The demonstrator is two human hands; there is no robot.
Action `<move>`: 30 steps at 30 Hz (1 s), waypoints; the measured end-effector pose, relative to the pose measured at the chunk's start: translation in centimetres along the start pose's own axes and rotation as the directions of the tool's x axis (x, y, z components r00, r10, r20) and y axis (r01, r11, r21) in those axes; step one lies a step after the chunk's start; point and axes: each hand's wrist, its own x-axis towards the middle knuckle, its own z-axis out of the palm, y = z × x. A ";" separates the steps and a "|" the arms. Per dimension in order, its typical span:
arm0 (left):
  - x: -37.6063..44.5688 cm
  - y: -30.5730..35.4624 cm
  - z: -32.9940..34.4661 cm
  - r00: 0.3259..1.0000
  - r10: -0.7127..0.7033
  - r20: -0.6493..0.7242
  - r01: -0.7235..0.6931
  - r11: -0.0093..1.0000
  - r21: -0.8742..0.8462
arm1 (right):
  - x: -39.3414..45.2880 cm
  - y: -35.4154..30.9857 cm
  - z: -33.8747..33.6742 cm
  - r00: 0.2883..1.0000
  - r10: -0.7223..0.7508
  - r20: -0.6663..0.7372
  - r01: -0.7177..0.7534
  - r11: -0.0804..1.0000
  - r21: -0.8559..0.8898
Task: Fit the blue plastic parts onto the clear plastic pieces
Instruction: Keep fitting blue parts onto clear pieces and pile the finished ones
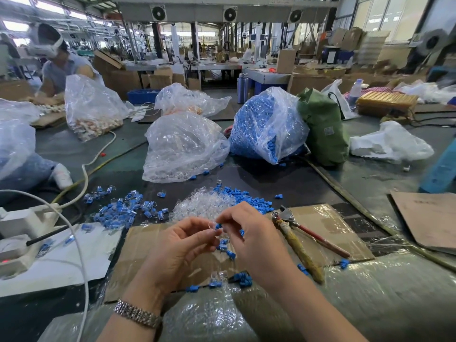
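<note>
Left hand (183, 239) pinches a clear piece (211, 224); right hand (249, 230) pinches a blue part (218, 226) against it, above the cardboard (328, 225); loose clear pile (204, 204) at 12 o'clock

A factory assembly hall: steel roof beams with round ventilation fans (230, 14), stacked brown cardboard boxes (285, 60), long work tables (261, 76), and bulk clear plastic sacks of small blue plastic parts (256, 127).
</note>
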 end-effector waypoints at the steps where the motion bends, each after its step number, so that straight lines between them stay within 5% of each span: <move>1: -0.1 0.0 0.0 1.000 0.003 0.008 -0.003 1.000 0.008 | 0.0 -0.1 0.0 1.000 -0.007 0.023 0.007 1.000 -0.012; 15: -0.5 0.1 0.4 0.999 -0.024 0.032 0.020 0.993 0.113 | -0.1 0.5 -0.3 0.996 -0.003 0.087 0.002 1.000 0.013; 19: -0.2 -0.1 0.2 1.000 -0.011 -0.003 0.011 0.997 0.076 | 0.1 1.7 -1.3 0.992 0.123 -0.002 -0.122 0.986 0.113; 21: 0.0 -0.2 0.1 1.000 -0.009 -0.013 0.010 0.999 0.048 | 0.5 3.6 -2.6 0.958 0.279 -0.068 -0.286 0.950 -0.127; 24: 0.3 -0.3 0.1 1.000 0.000 -0.028 0.001 1.000 0.024 | 0.7 6.1 -4.5 0.785 0.615 -0.073 -0.519 0.589 -0.620; 26: 0.4 -0.3 0.1 1.000 0.000 -0.031 0.001 1.000 0.009 | 0.5 7.3 -5.0 0.683 0.730 -0.032 -0.522 0.456 -0.721; 30: 0.3 -0.4 -0.2 1.000 0.001 -0.026 0.000 1.000 0.017 | 0.6 8.2 -4.9 0.709 0.705 0.022 -0.460 0.486 -0.743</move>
